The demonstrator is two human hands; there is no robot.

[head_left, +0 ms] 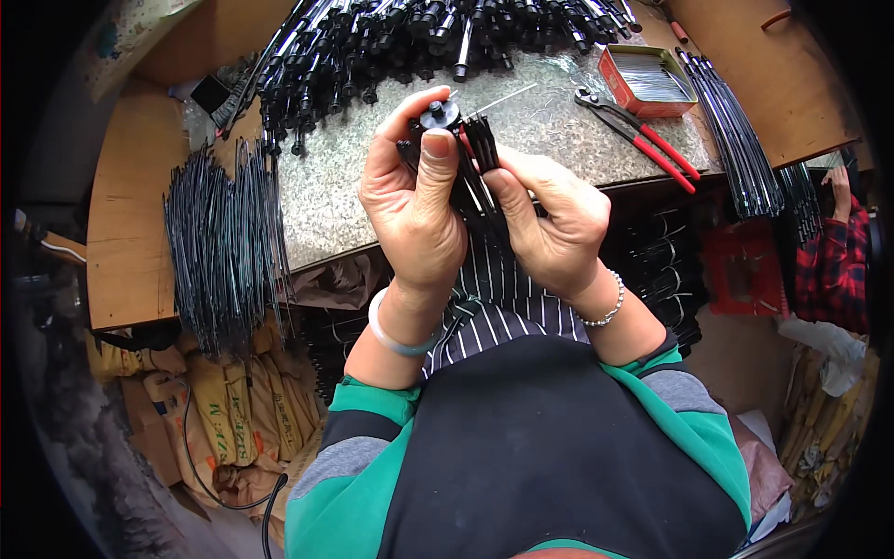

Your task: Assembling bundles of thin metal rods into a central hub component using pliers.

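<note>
Above the near edge of the table, both my hands hold a partly built umbrella frame. My left hand (414,210) is closed around its round black hub (440,115), with the thumb on the near side and the index finger behind. Closed on the bunch of black ribs (480,144) beside the hub, my right hand (559,214) pinches them between thumb and fingers. The ribs hang down between my palms. A thin straight wire (510,96) slants out to the right behind the hub; whether it is attached or lies on the table, I cannot tell.
A large pile of umbrella shafts (410,47) covers the far side. Black ribs (223,238) hang over the left edge. Right of my hands lie red-handled pliers (643,140) and a red box (643,102) of thin wires. More ribs (731,140) lie farther right, near another person's hand (841,191).
</note>
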